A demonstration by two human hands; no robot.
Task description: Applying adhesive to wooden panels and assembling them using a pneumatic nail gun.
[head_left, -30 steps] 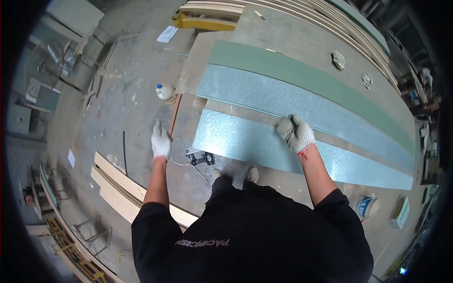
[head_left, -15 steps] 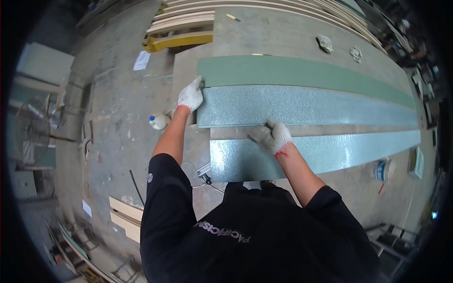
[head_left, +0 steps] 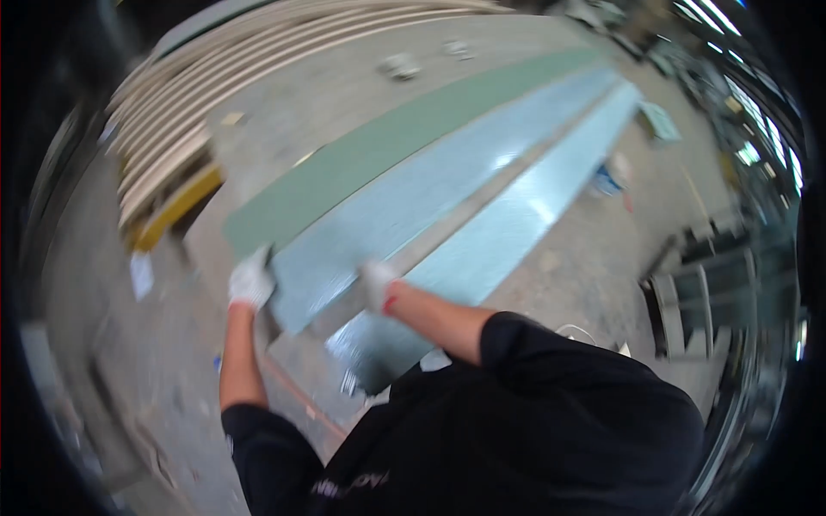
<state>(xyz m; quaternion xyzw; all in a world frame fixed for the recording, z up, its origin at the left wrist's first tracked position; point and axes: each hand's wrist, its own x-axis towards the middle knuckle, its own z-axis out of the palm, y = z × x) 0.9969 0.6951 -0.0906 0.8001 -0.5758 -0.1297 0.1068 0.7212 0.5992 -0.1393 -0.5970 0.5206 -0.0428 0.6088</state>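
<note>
A long glossy light-blue board (head_left: 353, 245) lies in the middle of three boards. Along its far side is a matt green board (head_left: 344, 176), and a second glossy board (head_left: 490, 249) lies nearer me with a narrow gap between. My left hand (head_left: 251, 279), in a white knitted glove, is closed at the left end of the middle board, by the corner where it meets the green one. At that board's near long edge is my right hand (head_left: 379, 284), also gloved. It is smeared by motion, so its fingers cannot be made out.
Stacked pale wooden strips (head_left: 258, 64) rest beyond the boards on a yellow support (head_left: 176, 206). Two crumpled pale items (head_left: 400, 66) lie on the far surface. A blue and white bucket (head_left: 608, 179) stands right of the boards, and dark metal frames (head_left: 701, 301) farther right.
The view has swung to the right and is blurred, so the boards now slant up to the right. My hands remain near the same end and edge of the middle board.
</note>
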